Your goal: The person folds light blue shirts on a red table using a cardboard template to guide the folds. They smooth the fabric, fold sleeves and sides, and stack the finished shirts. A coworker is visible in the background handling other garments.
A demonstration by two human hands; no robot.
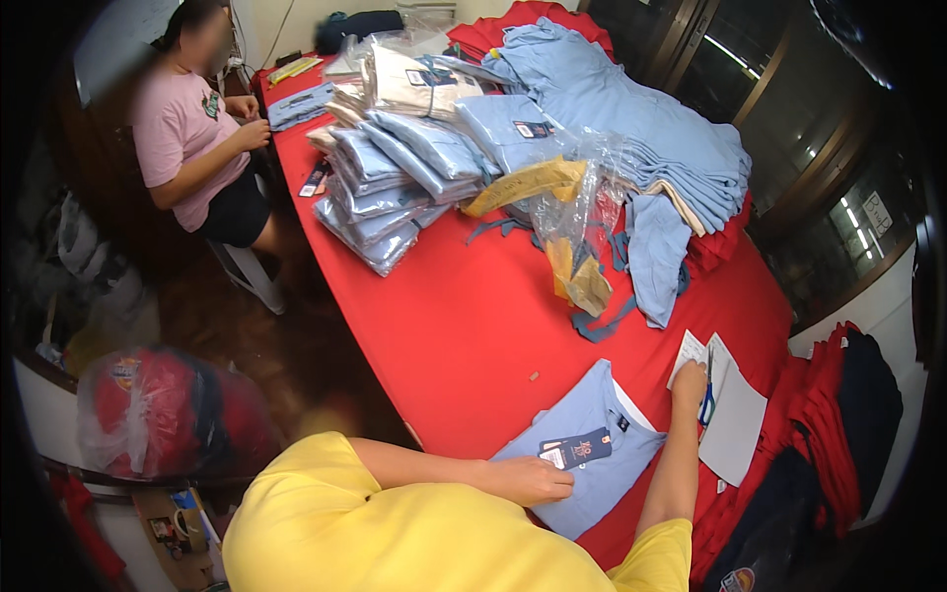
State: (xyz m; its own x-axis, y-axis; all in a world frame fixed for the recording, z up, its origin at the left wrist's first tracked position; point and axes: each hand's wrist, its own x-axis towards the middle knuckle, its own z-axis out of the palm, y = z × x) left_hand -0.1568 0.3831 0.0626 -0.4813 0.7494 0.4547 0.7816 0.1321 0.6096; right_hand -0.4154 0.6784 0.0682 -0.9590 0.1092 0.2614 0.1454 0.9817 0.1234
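A folded light-blue shirt (604, 490) lies in front of me with a dark-blue hang tag (589, 449) across its chest. My left hand (533, 481) rests on the shirt's left side, just below the tag. Its fingers are curled together, and whatever they may pinch is hidden. Farther right, my right hand (689, 383) bends its fingers onto a small white printed sheet (690, 347), gripping its near edge. Blue-handled scissors (707, 407) lie right beside that hand, over a larger blank white sheet (735, 419).
Bagged blue shirts (380, 183) and a tall pile of loose blue shirts (631, 104) cover the far table. Torn plastic with brown tape (572, 261) lies nearer. Red garments (824, 424) hang at the right edge. A person in pink (192, 138) sits far left, hands over a bagged garment.
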